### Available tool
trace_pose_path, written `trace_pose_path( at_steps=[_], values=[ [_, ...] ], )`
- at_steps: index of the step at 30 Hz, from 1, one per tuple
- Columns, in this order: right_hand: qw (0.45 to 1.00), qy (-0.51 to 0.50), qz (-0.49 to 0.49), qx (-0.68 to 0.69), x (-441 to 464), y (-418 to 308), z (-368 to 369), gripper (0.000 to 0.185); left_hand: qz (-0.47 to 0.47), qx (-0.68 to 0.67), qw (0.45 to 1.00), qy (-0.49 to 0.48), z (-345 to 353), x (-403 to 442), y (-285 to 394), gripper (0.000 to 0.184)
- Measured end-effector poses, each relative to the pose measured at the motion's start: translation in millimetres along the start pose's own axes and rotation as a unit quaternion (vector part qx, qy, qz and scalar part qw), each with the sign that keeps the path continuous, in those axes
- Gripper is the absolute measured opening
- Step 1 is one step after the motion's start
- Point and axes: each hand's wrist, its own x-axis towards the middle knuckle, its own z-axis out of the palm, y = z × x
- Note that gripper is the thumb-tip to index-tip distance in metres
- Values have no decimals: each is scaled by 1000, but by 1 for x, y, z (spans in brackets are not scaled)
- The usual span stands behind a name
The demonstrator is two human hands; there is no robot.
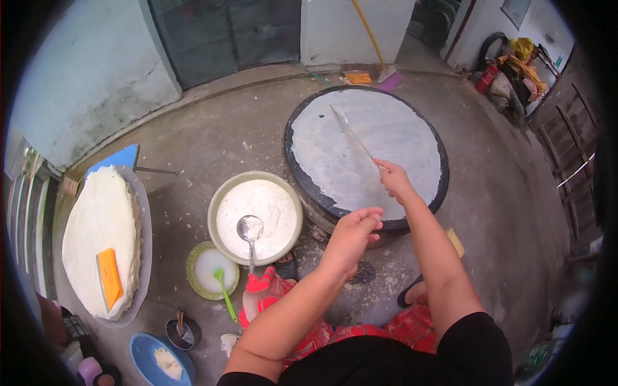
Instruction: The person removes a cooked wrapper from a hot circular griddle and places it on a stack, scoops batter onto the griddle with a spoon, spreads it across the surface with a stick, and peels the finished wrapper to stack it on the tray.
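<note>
A large round black griddle (444, 174) carries a thin, pale sheet of batter (386, 128) spread almost to its rim. My right hand (394, 180) grips the handle end of a long thin stick (353, 134), whose far end lies over the upper left of the sheet. Near the griddle's front edge is my left hand (356, 235), its fingers curled and pressed together; whether anything is between them is hidden. To the left, a big basin (214, 222) of white batter has a metal ladle (250, 229) resting in it.
A stack of pale flat sheets (96, 238) at the left bears an orange-handled scraper (109, 276). Below the basin stand a green bowl (191, 273) with a green spatula (225, 293), a blue bowl (138, 360) and a small dark pot (174, 338). A broom (388, 78) leans behind.
</note>
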Motion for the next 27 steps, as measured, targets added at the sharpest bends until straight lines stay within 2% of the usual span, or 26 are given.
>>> trace_pose_path(
  at_steps=[3, 5, 6, 8, 9, 11, 12, 14, 15, 16, 17, 18, 20, 27],
  values=[
    [998, 56, -31, 22, 5, 12, -4, 37, -1, -1, 1000, 1, 2, -1, 2, 29],
    [999, -6, -45, -29, -6, 12, 0, 36, -2, -2, 1000, 4, 2, -2, 3, 29],
    [999, -6, -44, -29, -14, 2, -3, 36, -2, -3, 1000, 5, 3, -1, 2, 29],
    [989, -54, 89, 100, -32, -18, -16, 36, -4, -1, 1000, 3, 3, -2, 2, 30],
    [989, -52, 90, 102, -28, -1, -14, 36, -5, -1, 1000, 3, 2, -2, 1, 30],
    [994, 82, -61, -26, -21, 51, -6, 32, -4, -3, 1000, 2, 3, -2, 1, 30],
    [994, 82, -61, -25, -32, 54, -4, 32, -6, -3, 1000, 2, 3, -3, 0, 30],
    [997, -62, -34, -11, -59, 43, -3, 35, -8, -1, 1000, 3, 3, -2, 0, 29],
    [998, -61, -33, -10, -65, 36, -7, 35, -6, -4, 1000, -5, 3, -2, -1, 29],
    [981, -128, 40, 137, -71, 30, -11, 37, -6, -7, 1000, -12, 3, -2, -2, 29],
    [934, -190, 112, 281, -74, 28, -14, 40, -8, -5, 1000, -13, 4, -3, -2, 29],
    [934, -188, 112, 283, -72, 28, -16, 40, -9, -8, 1000, -7, 5, -3, -2, 29],
    [930, -80, 109, 343, -61, 28, -20, 42, -10, -10, 1000, -1, 5, -3, -2, 29],
    [941, -54, 137, 304, -27, 34, -18, 42, -14, -3, 1000, 6, 2, -2, -1, 29]
  ],
)
